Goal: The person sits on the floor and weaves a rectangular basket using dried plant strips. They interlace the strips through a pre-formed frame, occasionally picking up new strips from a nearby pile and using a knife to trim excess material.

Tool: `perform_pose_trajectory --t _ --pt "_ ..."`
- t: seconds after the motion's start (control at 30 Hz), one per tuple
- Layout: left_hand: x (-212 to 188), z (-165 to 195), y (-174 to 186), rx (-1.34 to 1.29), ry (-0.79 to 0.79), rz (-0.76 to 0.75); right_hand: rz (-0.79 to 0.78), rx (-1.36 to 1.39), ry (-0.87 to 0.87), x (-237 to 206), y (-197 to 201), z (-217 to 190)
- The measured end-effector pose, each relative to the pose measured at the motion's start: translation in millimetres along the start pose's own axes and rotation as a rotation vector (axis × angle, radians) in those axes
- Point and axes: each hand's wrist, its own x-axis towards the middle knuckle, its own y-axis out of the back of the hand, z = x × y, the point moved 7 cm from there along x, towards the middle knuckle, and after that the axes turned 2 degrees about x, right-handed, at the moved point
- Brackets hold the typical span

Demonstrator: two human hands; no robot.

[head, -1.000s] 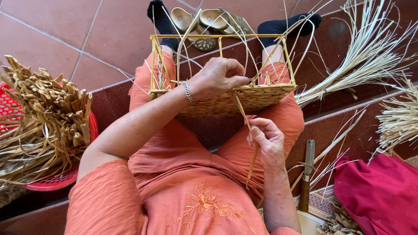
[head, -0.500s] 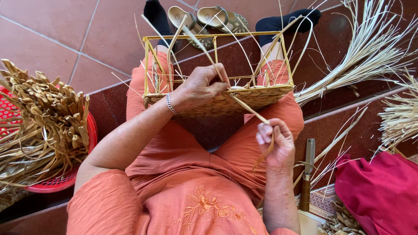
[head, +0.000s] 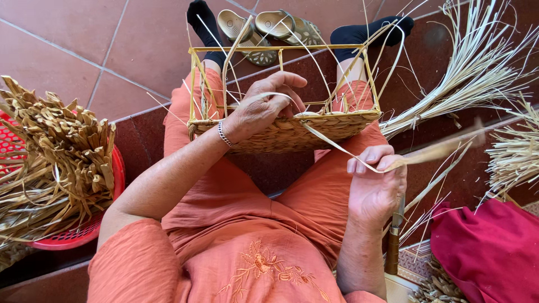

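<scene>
Two hands at work, one basket between them. Noted left to right.

Far left of frame: red plastic tub [head: 115, 174] heaped with dried, curled stalks [head: 50, 157]. Well apart from your hands.

Centre: half-woven basket [head: 292, 132] rests on your knees, woven band low, bare upright frame [head: 281, 49] above it. Your left hand [head: 264, 106] lies over the near wall, fingers curled and pressed onto the weave, thumb side toward the rim. A pale flat strip [head: 337, 147] runs from under those fingers down and right.

Right of centre: your right hand [head: 376, 179] pinches that strip between thumb and closed fingers, pulling it taut; its loose end trails toward the right edge, blurred.

Judgement on the step: you look to be drawing a weaver tight. Keep the left fingers firm at the exit point so the row below cannot lift. Pull along the line of the wall, not upward. Keep the strip flat in the pinch; a twist there would likely show in the weave.

Upper right: bundle of straw [head: 471, 73] fanned on the tiles. Lower right: dark red cloth [head: 494, 252]. Top centre: pair of sandals [head: 269, 28] between your socked feet.
</scene>
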Motion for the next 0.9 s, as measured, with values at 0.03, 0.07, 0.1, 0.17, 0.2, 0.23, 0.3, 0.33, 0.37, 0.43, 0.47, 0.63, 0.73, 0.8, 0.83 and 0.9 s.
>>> perform_pose_trajectory --t 0.03,0.07,0.1,0.17,0.2,0.23,0.3,0.33,0.37,0.43,0.47,0.63,0.73,0.8,0.83,0.9 --pt "1.6 -1.5 0.6 -0.01 0.01 0.016 0.025 0.029 -0.009 0.3 -1.1 -0.5" --pt "3.1 -2.6 2.5 -0.019 0.021 0.033 0.003 -0.006 0.005 0.9 -5.1 -1.9" --pt "3.9 -2.4 3.8 -0.042 0.017 0.05 -0.019 -0.039 0.018 0.7 -8.6 -3.2" --pt "3.4 -1.2 5.4 -0.088 0.009 0.079 -0.036 -0.136 0.045 -0.2 -12.5 -5.2" --pt "1.2 3.2 6.5 -0.038 -0.037 0.105 -0.032 -0.199 0.061 -0.5 -13.4 -5.6" --pt "-4.2 7.9 6.2 0.013 -0.083 0.13 -0.028 -0.261 0.077 -0.7 -14.2 -5.9" --pt "-20.2 21.8 5.8 0.161 -0.224 0.231 -0.106 -0.339 0.045 -2.0 -22.2 0.6" --pt "-32.2 31.1 4.4 0.255 -0.319 0.303 -0.142 -0.378 0.029 -2.7 -26.8 4.3" --pt "-44.7 40.5 1.9 0.348 -0.411 0.375 -0.179 -0.39 0.012 -3.3 -31.8 7.6" --pt "-63.8 53.7 -7.1 0.574 -0.503 0.399 -0.254 -0.415 -0.03 -5.1 -43.9 14.6" --pt "-71.5 60.0 -13.0 0.686 -0.549 0.407 -0.296 -0.426 -0.037 -6.9 -51.6 17.6" --pt "-83.5 73.1 -38.7 0.858 -0.652 0.2 -0.48 -0.526 -0.022 -8.3 -86.9 33.6" --pt "-65.9 71.0 -27.5 0.799 -0.596 0.207 -0.468 -0.715 0.09 -4.8 -89.3 30.6" --pt "-50.5 65.5 -12.4 0.727 -0.523 0.203 -0.257 -0.907 0.12 12.1 -71.8 34.3" --pt "-41.4 62.3 -3.0 0.704 -0.483 0.184 -0.153 -0.998 0.131 18.1 -61.7 34.2" --pt "-22.1 53.2 12.8 0.674 -0.373 0.177 -0.2 -1.14 0.211 21.5 -58.5 36.6"
